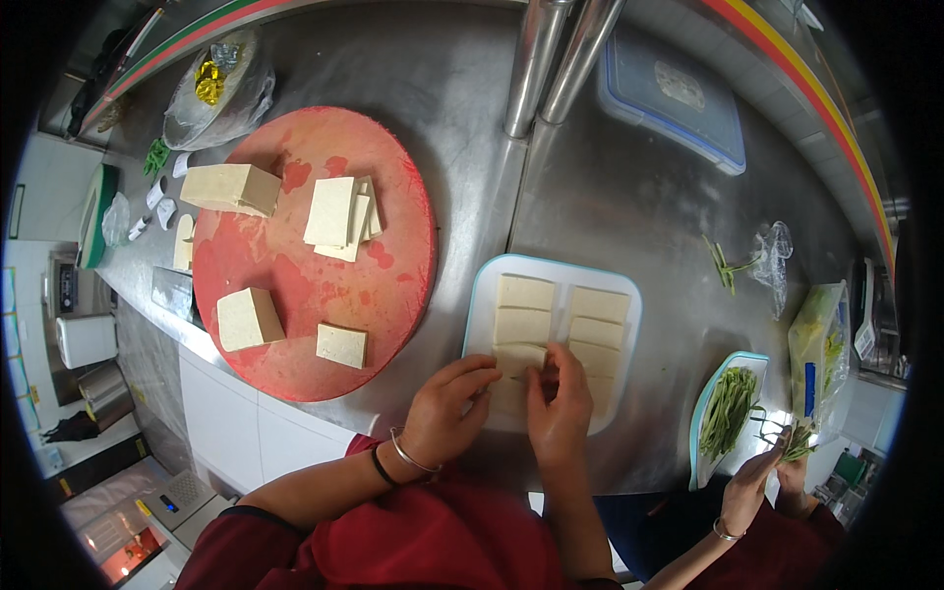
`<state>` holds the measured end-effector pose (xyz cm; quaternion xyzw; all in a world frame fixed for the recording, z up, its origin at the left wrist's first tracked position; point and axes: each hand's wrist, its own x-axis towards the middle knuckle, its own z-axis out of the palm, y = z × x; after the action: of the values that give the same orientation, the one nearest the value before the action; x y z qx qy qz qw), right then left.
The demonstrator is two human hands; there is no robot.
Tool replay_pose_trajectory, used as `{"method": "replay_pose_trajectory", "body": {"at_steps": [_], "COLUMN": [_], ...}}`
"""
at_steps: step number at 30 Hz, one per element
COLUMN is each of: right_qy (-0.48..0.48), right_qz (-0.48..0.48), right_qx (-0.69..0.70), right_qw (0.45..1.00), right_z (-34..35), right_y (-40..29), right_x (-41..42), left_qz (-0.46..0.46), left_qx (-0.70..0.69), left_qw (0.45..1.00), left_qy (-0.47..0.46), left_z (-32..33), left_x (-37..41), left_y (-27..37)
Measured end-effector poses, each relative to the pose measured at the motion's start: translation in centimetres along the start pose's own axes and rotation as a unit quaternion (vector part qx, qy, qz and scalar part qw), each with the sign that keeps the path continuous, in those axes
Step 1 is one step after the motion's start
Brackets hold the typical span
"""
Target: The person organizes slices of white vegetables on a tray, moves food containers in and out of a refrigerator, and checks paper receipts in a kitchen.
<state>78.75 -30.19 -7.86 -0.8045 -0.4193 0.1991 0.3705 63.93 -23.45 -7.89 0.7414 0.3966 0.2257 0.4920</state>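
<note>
My left hand [451,408] and my right hand [562,409] hold a pale tofu slice [519,358] between them by its edges. It lies low over the left row in a white tray [562,270] with a blue-green rim. Two rows of overlapping slices fill the tray, the right row [599,304] partly behind my right fingers. To the left, a round red cutting board [299,258] bears a large tofu block [230,188], a smaller block [248,319], a small piece [341,345] and a stack of thin slices [341,215].
At right, another person's hands [752,483] handle green stems beside a tray of cut greens [729,413]. A lidded plastic box [675,96] stands at the back, near metal posts [537,70]. A plastic-wrapped bowl [221,110] sits behind the board.
</note>
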Motion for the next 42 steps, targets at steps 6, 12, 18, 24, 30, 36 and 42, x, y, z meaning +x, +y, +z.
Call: {"method": "replay_pose_trajectory", "body": {"at_steps": [6, 12, 18, 24, 30, 36, 42], "right_qy": [0.000, -0.039, -0.098, -0.106, -0.078, -0.065, -0.067], "right_qz": [0.002, 0.042, 0.039, 0.065, 0.064, 0.014, 0.047], "right_qx": [-0.005, -0.015, -0.110, -0.054, -0.004, -0.050, 0.001], "right_qw": [1.000, 0.998, 0.988, 0.991, 0.995, 0.997, 0.997], "right_z": [0.3, -1.3, -2.6, -2.2, -2.2, -2.1, -2.2], "right_y": [0.0, -0.8, -1.0, -1.5, -0.6, -0.3, -0.4], "right_x": [-0.2, -1.6, -3.1, -4.0, -3.6, -1.2, -1.4], "left_qz": [0.028, -0.030, 0.059, 0.040, 0.019, 0.009, -0.023], "left_qx": [0.001, 0.010, 0.173, 0.137, 0.107, 0.117, 0.101], "left_qw": [0.999, 0.999, 0.982, 0.989, 0.994, 0.993, 0.995], "left_qy": [0.023, 0.003, -0.035, -0.027, -0.021, -0.012, 0.011], "left_z": [0.3, -0.3, -0.7, -0.2, 0.2, 0.8, 0.6], "left_x": [-0.1, -0.6, -0.4, -0.8, -1.4, -0.2, -0.2], "left_y": [-0.3, 0.3, 0.6, 0.3, 0.3, -0.1, 0.0]}}
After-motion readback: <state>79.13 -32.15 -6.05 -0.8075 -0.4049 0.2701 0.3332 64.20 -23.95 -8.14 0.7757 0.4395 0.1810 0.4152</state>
